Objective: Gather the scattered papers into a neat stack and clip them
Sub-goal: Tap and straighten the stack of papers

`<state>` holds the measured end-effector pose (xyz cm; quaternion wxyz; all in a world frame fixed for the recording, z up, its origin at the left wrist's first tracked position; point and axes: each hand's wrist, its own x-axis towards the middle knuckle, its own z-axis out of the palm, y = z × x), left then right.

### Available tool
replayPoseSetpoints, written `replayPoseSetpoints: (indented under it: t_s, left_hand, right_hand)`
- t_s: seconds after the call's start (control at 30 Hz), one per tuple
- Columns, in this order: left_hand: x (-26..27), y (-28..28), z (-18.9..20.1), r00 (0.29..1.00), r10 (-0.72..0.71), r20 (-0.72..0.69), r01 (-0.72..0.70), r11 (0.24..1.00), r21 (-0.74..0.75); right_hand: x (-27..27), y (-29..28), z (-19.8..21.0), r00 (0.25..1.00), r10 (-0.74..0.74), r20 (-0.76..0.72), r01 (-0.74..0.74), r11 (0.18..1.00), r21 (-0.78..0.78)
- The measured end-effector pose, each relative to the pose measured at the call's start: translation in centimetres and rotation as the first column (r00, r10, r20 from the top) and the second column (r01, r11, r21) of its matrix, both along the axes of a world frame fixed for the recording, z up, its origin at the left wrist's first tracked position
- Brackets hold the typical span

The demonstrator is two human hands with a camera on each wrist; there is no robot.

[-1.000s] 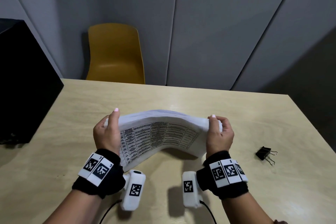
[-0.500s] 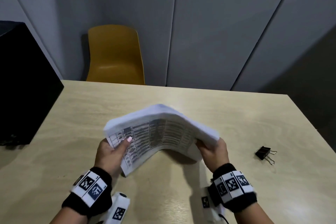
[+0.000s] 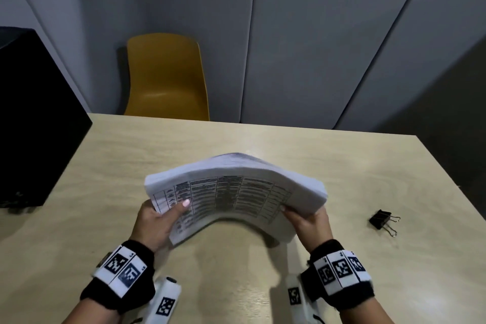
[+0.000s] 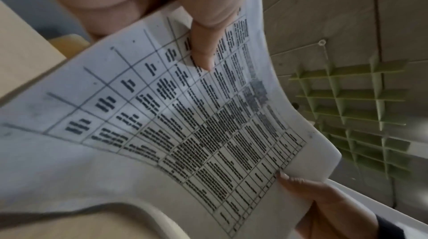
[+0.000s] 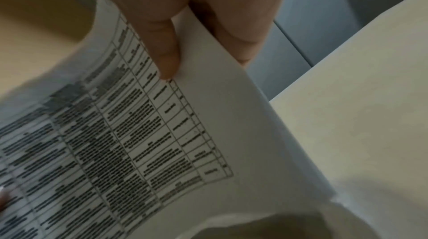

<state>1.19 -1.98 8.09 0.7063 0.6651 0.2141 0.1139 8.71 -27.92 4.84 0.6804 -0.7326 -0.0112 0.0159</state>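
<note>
A thick stack of white papers [image 3: 234,192] with a printed table on the near face is held above the table, bowed upward in the middle. My left hand [image 3: 157,218] grips its left end, thumb pressed on the printed sheet [image 4: 203,56]. At the right end my right hand [image 3: 307,221] grips the stack, thumb on the page [image 5: 166,59] and fingers behind. The sheet edges look roughly even. A black binder clip [image 3: 381,219] lies on the table to the right of my right hand, apart from the papers.
The light wooden table [image 3: 105,166] has a black box [image 3: 34,118] at its left edge. A yellow chair [image 3: 168,76] stands behind the far edge, against grey wall panels. The table's right edge runs just past the clip.
Both hands shifted from the stack's upper corners to its lower side edges, thumbs now on the printed face. The stack rose and tilted flatter, still bowed.
</note>
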Motion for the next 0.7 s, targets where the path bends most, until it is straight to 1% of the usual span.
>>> replayPoseSetpoints:
  t_s: [0.07,0.13,0.2,0.27,0.37,0.4,0.47,0.5,0.57,0.6,0.7]
  left_hand:
    - [0.0,0.0,-0.2,1.000,0.012,-0.009,-0.012,1.000,-0.013]
    - [-0.1,0.1,-1.3,0.997,-0.011,-0.075,0.010,1.000,-0.004]
    - [-0.4,0.3,-2.3,0.992,0.018,-0.122,-0.020,1.000,-0.016]
    - [-0.5,0.3,-2.3,0.991,0.042,-0.126,-0.043,0.999,-0.002]
    - [-0.6,0.2,-1.5,0.996,0.005,-0.092,-0.001,0.999,0.050]
    - [-0.7,0.2,-1.6,0.996,-0.021,-0.091,0.026,0.998,0.050]
    - [-0.8,-0.6,-1.7,0.991,-0.078,-0.111,0.083,0.996,0.038]
    - [-1.0,-0.9,-1.8,0.988,-0.081,-0.129,0.088,0.995,0.044]
    - [-1.1,-1.2,-2.0,0.991,-0.031,-0.133,0.035,0.999,0.024]
    - [-1.1,-1.1,-2.2,0.992,-0.025,-0.124,0.026,1.000,0.004]
    - [-0.8,-0.9,-2.1,0.994,-0.036,-0.102,0.032,0.999,-0.039]
  right_hand:
    - [-0.3,-0.1,0.1,1.000,0.006,-0.017,-0.006,1.000,-0.005]
    - [-0.7,0.1,-0.2,0.999,0.024,-0.045,-0.029,0.995,-0.096]
    - [-1.0,0.3,-0.7,0.999,-0.004,-0.045,-0.004,0.986,-0.168]
    - [-1.0,0.3,-0.9,0.999,-0.038,-0.026,0.033,0.986,-0.161]
    - [-0.7,0.0,-0.7,0.998,-0.040,-0.047,0.035,0.995,-0.092]
    - [-0.8,0.0,-0.6,0.998,-0.029,-0.059,0.023,0.994,-0.103]
    - [-1.1,0.2,-0.8,0.995,-0.002,-0.096,-0.015,0.984,-0.177]
    - [-1.3,0.2,-1.0,0.994,-0.001,-0.113,-0.024,0.976,-0.217]
    - [-1.6,0.4,-1.2,0.994,-0.045,-0.103,0.013,0.955,-0.298]
    - [-1.6,0.5,-1.2,0.994,-0.075,-0.085,0.045,0.948,-0.314]
    - [-1.3,0.5,-0.3,0.987,-0.158,-0.004,0.150,0.947,-0.285]
